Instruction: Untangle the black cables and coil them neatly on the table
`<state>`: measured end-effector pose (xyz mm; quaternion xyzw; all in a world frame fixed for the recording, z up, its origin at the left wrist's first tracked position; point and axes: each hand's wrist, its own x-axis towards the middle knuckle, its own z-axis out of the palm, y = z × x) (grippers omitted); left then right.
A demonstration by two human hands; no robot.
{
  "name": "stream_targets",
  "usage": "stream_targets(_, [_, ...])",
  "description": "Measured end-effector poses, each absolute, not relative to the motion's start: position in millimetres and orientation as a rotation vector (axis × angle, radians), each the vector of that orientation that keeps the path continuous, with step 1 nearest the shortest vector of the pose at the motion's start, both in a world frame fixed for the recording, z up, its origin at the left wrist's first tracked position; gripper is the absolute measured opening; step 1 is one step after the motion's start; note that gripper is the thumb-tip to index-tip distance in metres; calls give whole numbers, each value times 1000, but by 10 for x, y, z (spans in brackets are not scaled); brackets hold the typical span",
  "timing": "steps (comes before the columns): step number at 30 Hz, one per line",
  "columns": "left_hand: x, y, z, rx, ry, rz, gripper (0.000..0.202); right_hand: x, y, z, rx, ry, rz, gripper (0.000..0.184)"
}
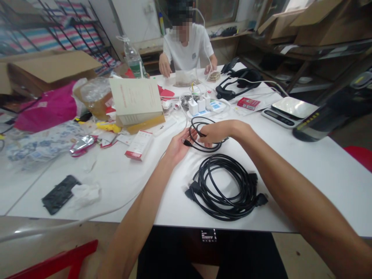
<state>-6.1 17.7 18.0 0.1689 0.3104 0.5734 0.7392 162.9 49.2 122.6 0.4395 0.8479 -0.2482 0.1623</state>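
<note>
A loosely looped black cable (213,148) is between my two hands above the white table. My left hand (178,146) is turned palm up with the loops across its fingers, and a black plug end (187,143) lies against it. From the right, my right hand (216,133) reaches over with its fingers closed around the strands; part of its grip is hidden. Nearer to me, a larger coil of black cable (228,199) lies on the table, several plug ends sticking out at its sides.
A white power strip (200,111) with chargers sits beyond my hands. On the left are a red-white box (140,145), an open booklet (138,99) and a black phone-like slab (60,193). A scale (290,110) and a dark bottle (322,116) stand right. Opposite sits a person (187,50).
</note>
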Motion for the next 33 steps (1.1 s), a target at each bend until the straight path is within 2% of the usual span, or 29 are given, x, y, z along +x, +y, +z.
stream_targets(5, [-65, 174, 203, 421, 682, 1268, 25, 1623, 568, 1130, 1068, 2474, -794, 35])
stream_targets(11, [-71, 172, 208, 459, 706, 1274, 24, 1575, 604, 969, 1022, 2594, -847, 16])
stream_targets(18, [-78, 182, 199, 467, 700, 1296, 24, 1621, 576, 1076, 1017, 2626, -902, 17])
stream_targets(21, [-78, 177, 210, 507, 687, 1291, 26, 1671, 547, 1187, 1125, 2542, -1053, 13])
stream_targets(24, [-86, 160, 216, 492, 658, 1307, 22, 1786, 557, 1309, 1290, 2517, -1170, 18])
stream_targets(28, [-105, 126, 207, 514, 649, 1244, 18, 2036, 607, 1518, 1566, 2674, -1460, 23])
stream_targets(33, [-95, 65, 203, 689, 648, 1157, 25, 2307, 605, 1769, 1837, 2861, -1717, 26])
